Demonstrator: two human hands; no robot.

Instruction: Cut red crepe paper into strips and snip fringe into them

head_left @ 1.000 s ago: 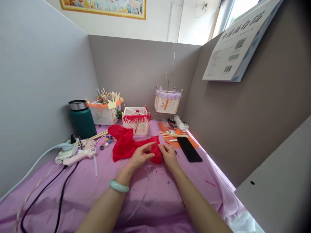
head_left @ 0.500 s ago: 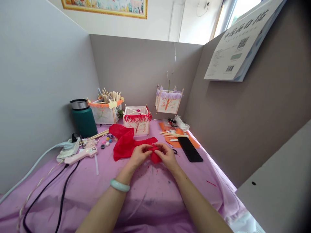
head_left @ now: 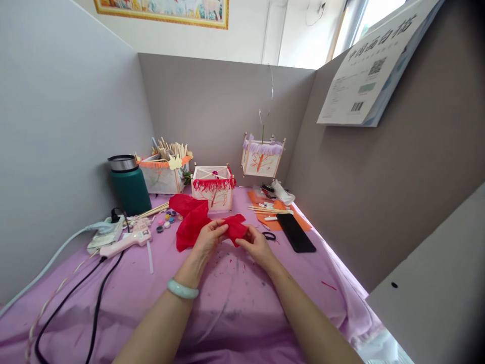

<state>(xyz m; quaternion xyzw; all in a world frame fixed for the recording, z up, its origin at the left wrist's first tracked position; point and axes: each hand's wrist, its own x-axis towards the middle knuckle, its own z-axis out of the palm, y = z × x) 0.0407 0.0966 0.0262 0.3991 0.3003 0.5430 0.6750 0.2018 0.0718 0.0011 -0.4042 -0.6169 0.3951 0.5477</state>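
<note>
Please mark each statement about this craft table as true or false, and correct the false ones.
1. Both hands hold the red tissue paper. True: the left hand and right hand grip it.
2. The glue gun lies right of the hands. False: it lies to their left.
3. The green flask stands at the left wall. True.
4. The black phone stands upright. False: it lies flat.
5. The red-fringed lantern hangs from a wire. False: it stands on the table.
</note>
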